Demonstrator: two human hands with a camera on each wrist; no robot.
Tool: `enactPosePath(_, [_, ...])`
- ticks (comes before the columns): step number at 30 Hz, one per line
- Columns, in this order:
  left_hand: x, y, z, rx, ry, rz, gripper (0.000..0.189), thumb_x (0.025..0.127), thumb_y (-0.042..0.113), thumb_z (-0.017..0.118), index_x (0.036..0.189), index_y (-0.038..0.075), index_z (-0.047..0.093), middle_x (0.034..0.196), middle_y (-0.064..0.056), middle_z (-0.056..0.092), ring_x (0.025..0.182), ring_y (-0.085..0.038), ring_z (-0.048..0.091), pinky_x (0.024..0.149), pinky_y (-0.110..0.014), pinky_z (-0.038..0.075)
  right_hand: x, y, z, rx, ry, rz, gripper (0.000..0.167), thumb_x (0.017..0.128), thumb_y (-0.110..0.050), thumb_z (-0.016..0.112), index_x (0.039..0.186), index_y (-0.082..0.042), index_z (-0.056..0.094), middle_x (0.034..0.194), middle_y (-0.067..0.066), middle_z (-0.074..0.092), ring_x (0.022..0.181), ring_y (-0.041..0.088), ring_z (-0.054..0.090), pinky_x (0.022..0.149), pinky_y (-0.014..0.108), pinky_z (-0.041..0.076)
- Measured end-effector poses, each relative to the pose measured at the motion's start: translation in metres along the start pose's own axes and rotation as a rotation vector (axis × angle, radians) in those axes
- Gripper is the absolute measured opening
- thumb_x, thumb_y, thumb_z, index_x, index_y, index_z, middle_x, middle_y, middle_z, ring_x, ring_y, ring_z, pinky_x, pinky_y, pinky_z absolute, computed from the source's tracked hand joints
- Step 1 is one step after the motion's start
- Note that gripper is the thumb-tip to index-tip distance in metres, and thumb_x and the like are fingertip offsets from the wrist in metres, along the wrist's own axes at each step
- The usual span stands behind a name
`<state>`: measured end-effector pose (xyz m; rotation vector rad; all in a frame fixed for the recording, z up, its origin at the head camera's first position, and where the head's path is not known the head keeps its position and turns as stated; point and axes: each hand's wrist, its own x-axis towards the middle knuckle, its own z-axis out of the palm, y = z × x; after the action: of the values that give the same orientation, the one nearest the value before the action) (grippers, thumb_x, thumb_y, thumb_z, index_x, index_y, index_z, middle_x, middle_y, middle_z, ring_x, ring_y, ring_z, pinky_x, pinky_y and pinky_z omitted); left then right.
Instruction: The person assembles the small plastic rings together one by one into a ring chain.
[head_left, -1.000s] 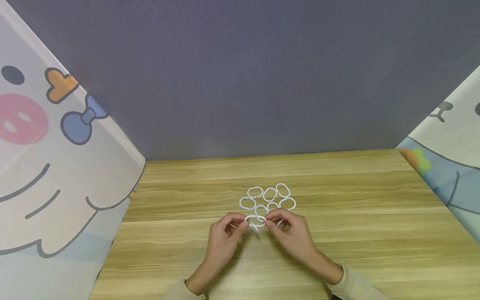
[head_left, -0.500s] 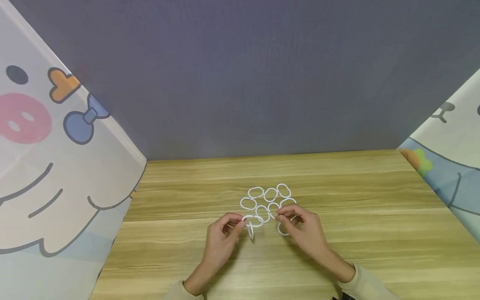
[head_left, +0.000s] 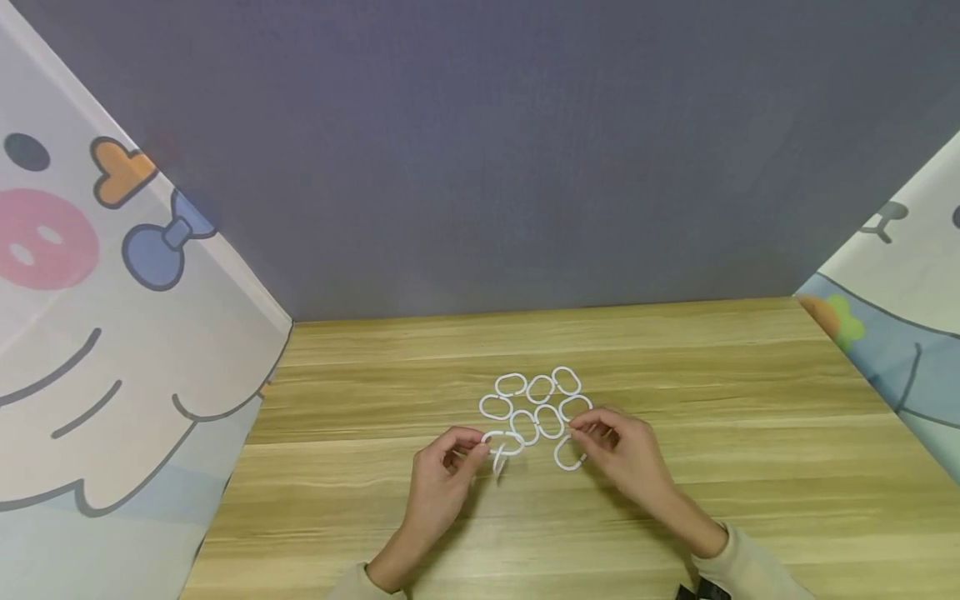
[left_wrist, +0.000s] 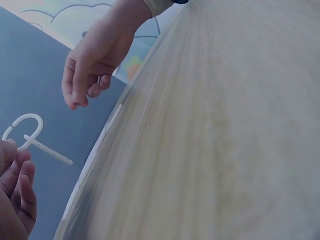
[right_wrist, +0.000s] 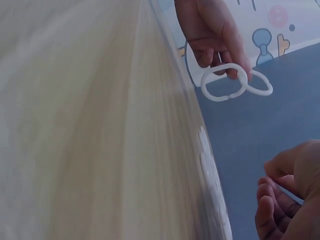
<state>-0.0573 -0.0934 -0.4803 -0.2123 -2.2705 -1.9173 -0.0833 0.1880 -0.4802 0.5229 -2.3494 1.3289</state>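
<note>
Left hand (head_left: 442,479) — fingers pinching a white oval ring (head_left: 504,432), long axis left to right, near-left of the loose rings (head_left: 537,422); a linked ring (head_left: 498,463) hangs from it, pointing downward. Right hand (head_left: 630,458) — fingers loosely curled, empty, above the loose rings' near-right edge. Desk (head_left: 360,400) beneath them; grey panel (head_left: 487,167) beyond.

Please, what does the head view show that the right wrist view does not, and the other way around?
Head only: eight loose rings spread as separate loops, and the right wall.
Right wrist only: the hanging ring as a wide loop, almost face-on.
Both: the left hand pinching an upper ring linked to the hanging one, the right hand, the table, and a blue bow on the left wall.
</note>
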Motion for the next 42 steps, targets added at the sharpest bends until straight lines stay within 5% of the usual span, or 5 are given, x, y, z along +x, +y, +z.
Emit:
enactPosePath(9, [0.001,0.001,0.001,0.003,-0.003,0.006,0.008,0.098,0.003,0.083,0.102,0.009,0.08,0.092,-0.002,0.079,0.075,-0.007,0.066,0.068,-0.022,0.056,0.003,0.009,0.003,-0.096,-0.133,0.049,0.025,0.081,0.007,0.093,0.094,-0.012,0.082,0.08,-0.014,0.062,0.067,-0.002,0.05,0.056,0.022,0.047])
enactPosePath(20, [0.001,0.002,0.002,0.0,-0.012,0.01,0.007,0.099,0.004,0.082,0.103,0.009,0.08,0.093,-0.002,0.079,0.076,-0.01,0.067,0.068,-0.022,0.057,0.005,0.014,0.006,-0.169,-0.195,0.154,0.025,0.083,0.002,0.094,0.09,-0.018,0.081,0.081,-0.012,0.062,0.064,-0.003,0.046,0.057,0.023,0.042])
enactPosePath(32, [0.0,0.002,0.002,0.004,-0.006,0.004,0.007,0.098,0.003,0.082,0.102,0.008,0.08,0.092,-0.003,0.079,0.076,-0.009,0.067,0.068,-0.022,0.056,0.007,0.014,0.005,-0.232,-0.252,0.139,0.022,0.087,-0.003,0.093,0.087,-0.02,0.079,0.086,-0.011,0.065,0.067,-0.003,0.046,0.061,0.024,0.044])
enactPosePath(42, [0.001,0.003,0.001,0.007,-0.006,-0.003,0.007,0.099,0.002,0.082,0.103,0.008,0.08,0.092,-0.003,0.079,0.074,-0.013,0.068,0.067,-0.022,0.056,0.005,0.007,0.004,-0.128,-0.223,0.173,0.019,0.093,0.002,0.086,0.092,-0.014,0.076,0.078,-0.011,0.065,0.067,-0.001,0.052,0.059,0.023,0.048])
